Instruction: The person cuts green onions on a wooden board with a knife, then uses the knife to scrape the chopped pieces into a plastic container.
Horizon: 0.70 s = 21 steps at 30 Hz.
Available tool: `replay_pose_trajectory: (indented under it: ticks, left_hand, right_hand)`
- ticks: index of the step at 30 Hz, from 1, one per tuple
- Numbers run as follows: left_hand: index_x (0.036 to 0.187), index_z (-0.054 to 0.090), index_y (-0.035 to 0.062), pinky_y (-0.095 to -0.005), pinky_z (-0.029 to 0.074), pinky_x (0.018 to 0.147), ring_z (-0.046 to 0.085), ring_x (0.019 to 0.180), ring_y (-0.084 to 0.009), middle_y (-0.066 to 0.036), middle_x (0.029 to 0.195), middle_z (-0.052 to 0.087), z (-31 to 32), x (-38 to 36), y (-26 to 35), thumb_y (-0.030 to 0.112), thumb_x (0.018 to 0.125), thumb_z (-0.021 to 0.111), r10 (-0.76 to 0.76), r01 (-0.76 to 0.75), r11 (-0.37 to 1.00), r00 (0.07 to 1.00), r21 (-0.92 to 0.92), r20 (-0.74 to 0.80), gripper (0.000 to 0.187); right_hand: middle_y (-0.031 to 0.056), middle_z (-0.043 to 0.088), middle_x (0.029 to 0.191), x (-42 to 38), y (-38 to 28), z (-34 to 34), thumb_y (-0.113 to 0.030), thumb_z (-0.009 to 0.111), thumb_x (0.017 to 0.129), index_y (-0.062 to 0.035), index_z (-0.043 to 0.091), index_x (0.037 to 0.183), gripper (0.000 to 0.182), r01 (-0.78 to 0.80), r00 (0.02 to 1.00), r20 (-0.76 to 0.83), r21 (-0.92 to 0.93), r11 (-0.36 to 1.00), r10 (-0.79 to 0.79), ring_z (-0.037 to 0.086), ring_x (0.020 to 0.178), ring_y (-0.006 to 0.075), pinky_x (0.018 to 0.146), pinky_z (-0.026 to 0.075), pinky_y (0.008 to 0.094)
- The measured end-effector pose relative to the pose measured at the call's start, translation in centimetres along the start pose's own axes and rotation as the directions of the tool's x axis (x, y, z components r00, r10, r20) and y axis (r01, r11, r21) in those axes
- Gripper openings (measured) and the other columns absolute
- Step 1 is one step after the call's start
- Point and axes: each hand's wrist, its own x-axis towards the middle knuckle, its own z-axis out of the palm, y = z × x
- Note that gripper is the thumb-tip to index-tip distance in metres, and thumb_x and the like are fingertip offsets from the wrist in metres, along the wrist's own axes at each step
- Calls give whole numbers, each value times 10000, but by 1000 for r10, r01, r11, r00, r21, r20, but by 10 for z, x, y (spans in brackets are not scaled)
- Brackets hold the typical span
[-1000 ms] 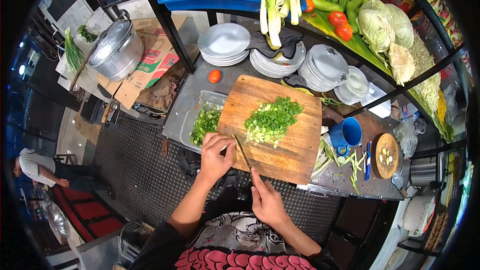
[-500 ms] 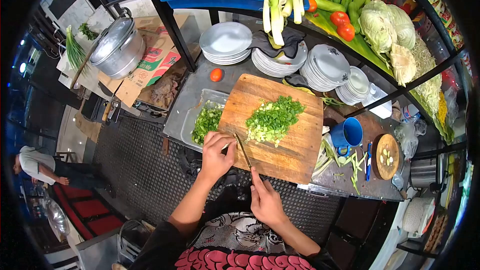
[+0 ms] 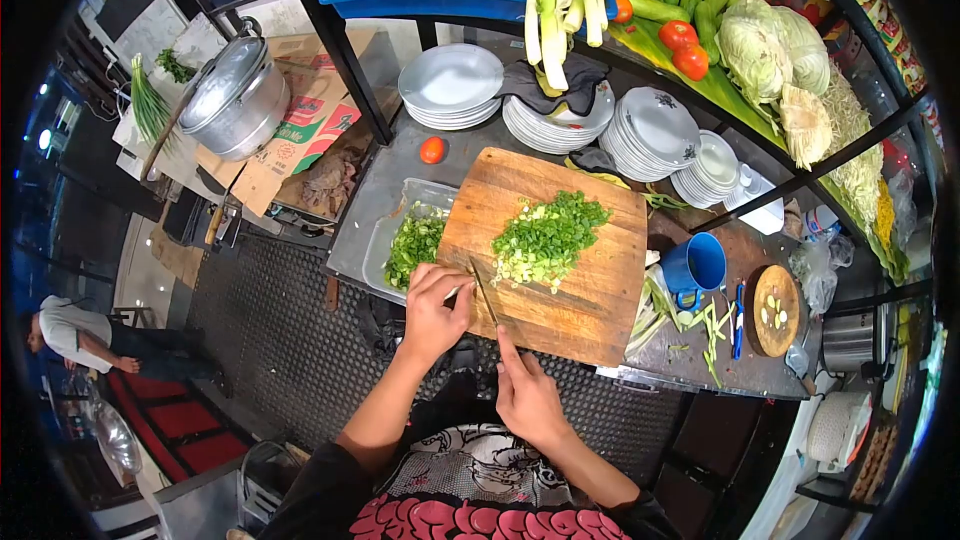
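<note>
My right hand (image 3: 527, 395) is wrapped round the handle of a knife (image 3: 484, 292), index finger stretched along it. The narrow blade points away from me over the near left part of a wooden cutting board (image 3: 590, 315). Beside the blade, my left hand (image 3: 436, 308) is closed with thumb and fingers pinched together; whatever is between them is hidden. Chopped green onion (image 3: 552, 232) lies in a heap on the board, pale pieces nearest me. At the board's left, a clear plastic container (image 3: 376, 250) holds more chopped greens (image 3: 414, 245), partly behind my left hand.
Stacked plates (image 3: 452, 80) and a tomato (image 3: 432, 150) stand behind the board. To the right are a blue mug (image 3: 694, 268), onion trimmings (image 3: 716, 340) and a round wooden board (image 3: 773, 310) with small pale pieces. A blue tray (image 3: 440, 2) of vegetables sits above. A person (image 3: 80, 330) stands far left.
My right hand has shifted slightly forward and left, and the knife with it. My left hand stays almost still, and the chopped heap looks the same.
</note>
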Motion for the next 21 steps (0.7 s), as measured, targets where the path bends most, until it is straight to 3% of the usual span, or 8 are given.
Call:
replay_pose_trajectory:
  ticks: [9,12,16,17,21]
  left_hand:
    - [901,786,35,-395,503,884,655,913,-294,-97,930,764,-2,1,0,-12,809,794,3,-3,1000,1000,-10,23,103]
    - [898,772,35,-400,497,874,639,908,-303,-98,919,748,-1,0,-1,-13,808,792,3,-3,1000,1000,-26,13,103]
    - [899,721,34,-419,485,865,607,909,-327,-110,910,700,-1,1,-3,-21,809,772,5,-4,1000,999,-9,51,117]
    - [899,705,33,-422,482,866,600,911,-333,-113,912,688,-1,1,-4,-25,810,765,17,-16,1000,998,-8,57,122]
    - [897,660,32,-433,474,877,591,930,-345,-121,922,668,-1,3,-4,-40,813,738,41,-41,999,997,-16,63,135]
  right_hand:
    - [267,642,929,-22,2,-8,-80,614,969,-144,387,1636,708,22,1000,-13,-77,997,-23,674,681,465,651,590,522]
    - [247,629,876,-41,-2,-29,-73,617,971,-129,444,1610,665,-34,999,15,37,999,34,671,675,447,647,570,509]
    - [219,595,821,-37,0,-26,-63,606,994,-126,458,1604,631,-4,995,-96,161,987,20,653,676,430,638,534,509]
    - [191,636,873,-33,-2,-24,-27,583,1011,-67,462,1587,591,-18,996,-83,92,996,26,647,683,345,673,536,404]
    - [196,625,869,-15,3,-8,-34,578,1013,-82,429,1610,617,24,997,-76,59,998,-20,632,680,374,669,529,456]
